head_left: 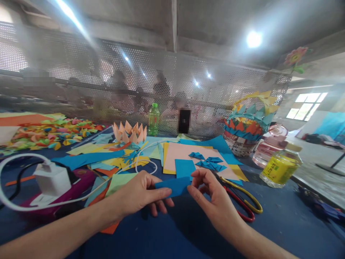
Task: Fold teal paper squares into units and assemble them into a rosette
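Observation:
A strip of blue paper [176, 186] stretches between my two hands, just above the dark blue table. My left hand [147, 194] grips its left end, thumb on top and fingers beneath. At the right end, my right hand [206, 190] pinches the paper between thumb and forefinger. Just behind it lies a flat blue paper piece [185, 167] on a pale pink sheet [172, 153]. Several folded blue paper pieces [211, 163] rest on that sheet. Scissors [242, 201] with red and yellow handles lie beside my right hand.
A purple power strip [83, 181] with a white charger [52, 178] and cables sits left. Behind are a peach folded-paper ring [129, 133], a green bottle [153, 120] and a pile of colourful folded pieces [54, 135]. At right stand a paper basket [242, 135] and a yellow-labelled bottle [280, 167].

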Tool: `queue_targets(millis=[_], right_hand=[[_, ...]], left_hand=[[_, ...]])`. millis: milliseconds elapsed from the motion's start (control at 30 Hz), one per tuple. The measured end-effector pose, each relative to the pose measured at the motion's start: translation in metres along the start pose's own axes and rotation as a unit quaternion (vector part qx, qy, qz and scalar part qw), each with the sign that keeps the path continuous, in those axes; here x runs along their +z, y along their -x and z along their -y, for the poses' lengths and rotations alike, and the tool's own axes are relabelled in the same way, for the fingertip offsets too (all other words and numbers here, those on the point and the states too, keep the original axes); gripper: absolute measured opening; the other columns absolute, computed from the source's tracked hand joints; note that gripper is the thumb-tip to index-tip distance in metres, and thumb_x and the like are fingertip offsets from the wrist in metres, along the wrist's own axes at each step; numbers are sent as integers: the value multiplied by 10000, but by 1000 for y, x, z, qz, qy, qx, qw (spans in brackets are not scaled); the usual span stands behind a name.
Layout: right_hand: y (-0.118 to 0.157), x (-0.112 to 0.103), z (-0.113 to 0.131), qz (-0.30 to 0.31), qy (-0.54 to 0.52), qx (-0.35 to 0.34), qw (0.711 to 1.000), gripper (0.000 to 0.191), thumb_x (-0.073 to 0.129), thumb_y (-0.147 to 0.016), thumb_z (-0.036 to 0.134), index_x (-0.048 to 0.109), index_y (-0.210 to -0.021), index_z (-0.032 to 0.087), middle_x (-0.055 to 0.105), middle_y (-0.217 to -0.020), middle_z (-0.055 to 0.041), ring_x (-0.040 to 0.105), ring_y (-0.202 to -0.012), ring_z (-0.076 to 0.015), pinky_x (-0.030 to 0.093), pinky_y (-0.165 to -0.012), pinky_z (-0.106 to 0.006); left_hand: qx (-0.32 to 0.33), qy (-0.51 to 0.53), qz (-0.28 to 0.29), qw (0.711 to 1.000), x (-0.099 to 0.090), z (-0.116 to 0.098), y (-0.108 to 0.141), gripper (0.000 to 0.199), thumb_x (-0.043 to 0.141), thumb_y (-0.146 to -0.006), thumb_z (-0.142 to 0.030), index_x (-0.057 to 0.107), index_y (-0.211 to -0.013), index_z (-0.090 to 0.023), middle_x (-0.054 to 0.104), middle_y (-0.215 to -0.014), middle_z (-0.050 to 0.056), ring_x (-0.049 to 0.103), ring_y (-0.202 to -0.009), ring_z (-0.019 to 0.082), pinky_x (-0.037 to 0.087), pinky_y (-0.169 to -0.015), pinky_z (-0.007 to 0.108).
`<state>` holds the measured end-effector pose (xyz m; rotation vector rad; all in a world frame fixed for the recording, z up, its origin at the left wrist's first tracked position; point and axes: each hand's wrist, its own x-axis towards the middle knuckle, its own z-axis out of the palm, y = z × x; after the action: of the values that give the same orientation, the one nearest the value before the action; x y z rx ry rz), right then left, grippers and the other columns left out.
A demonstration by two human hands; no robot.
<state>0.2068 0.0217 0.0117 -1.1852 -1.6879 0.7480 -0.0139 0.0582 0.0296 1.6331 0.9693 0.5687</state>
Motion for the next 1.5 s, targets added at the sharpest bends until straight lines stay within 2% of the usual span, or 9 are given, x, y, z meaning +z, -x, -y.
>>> queue_targets(millis=[200,367,467,533,633,933,1100,1233,1500], right_hand=[[0,-2,2,11,-14,16,1000,222,542,-923,417,550,-1005,211,551,-892,-9,510,-788,-156,413,-695,-278],[0,-3,3,39,-21,19,999,319,447,-970,475,580,-869,203,504,-764,9,451,-703,-145,374,-633,-270],[1,-2,4,4,-26,13,1000,244,505,-943,449,560,-974,214,540,-862,-9,490,-760,-154,402,-648,-267],[2,-2,5,-18,-22,-3,1000,216,536,-923,423,550,-975,214,547,-895,-19,508,-789,-161,421,-658,-268],[3,-2,7,-14,-5,-12,1000,189,543,-912,397,568,-920,209,558,-860,-22,508,-754,-160,428,-636,-268],[3,0,6,-5,3,8,1000,222,533,-906,408,603,-969,207,590,-875,-33,534,-780,-177,434,-624,-276],[2,-1,6,9,8,-7,1000,200,563,-907,394,615,-894,202,593,-852,-18,526,-737,-155,434,-652,-270],[0,-2,4,-2,2,-37,999,214,613,-886,382,602,-777,198,586,-821,-4,529,-735,-146,429,-650,-249],[0,-2,1,-5,-8,33,999,294,647,-843,472,626,-760,191,614,-736,6,520,-660,-143,409,-605,-248]], left_hand=[[2,7,-4,1000,0,0,1,373,695,-787,-491,745,-775,-121,765,-771,105,688,-593,170,505,-497,216],[-2,13,-5,1000,1,-2,1,352,704,-766,-476,719,-742,-125,763,-760,97,682,-587,167,511,-503,223],[-6,15,-11,1000,1,-2,1,329,724,-734,-461,706,-723,-132,763,-745,91,682,-583,171,505,-485,223],[-8,14,-21,1000,1,-2,1,315,726,-730,-449,701,-709,-135,763,-739,87,678,-576,164,497,-478,215],[-12,12,-33,999,1,-3,1,321,710,-741,-453,702,-699,-135,763,-732,91,673,-562,159,491,-478,214],[-13,5,-42,999,3,-8,2,350,706,-729,-477,703,-699,-128,763,-741,105,681,-581,172,499,-486,224],[-9,-2,-47,999,4,-8,2,361,704,-738,-493,695,-700,-135,763,-739,89,683,-583,170,493,-476,222],[-4,-9,-44,999,6,-9,3,340,707,-742,-478,693,-699,-141,763,-737,71,678,-574,160,495,-475,218],[-3,-23,-46,999,9,-4,4,333,670,-785,-465,700,-724,-139,769,-762,85,672,-562,155,493,-486,217]])
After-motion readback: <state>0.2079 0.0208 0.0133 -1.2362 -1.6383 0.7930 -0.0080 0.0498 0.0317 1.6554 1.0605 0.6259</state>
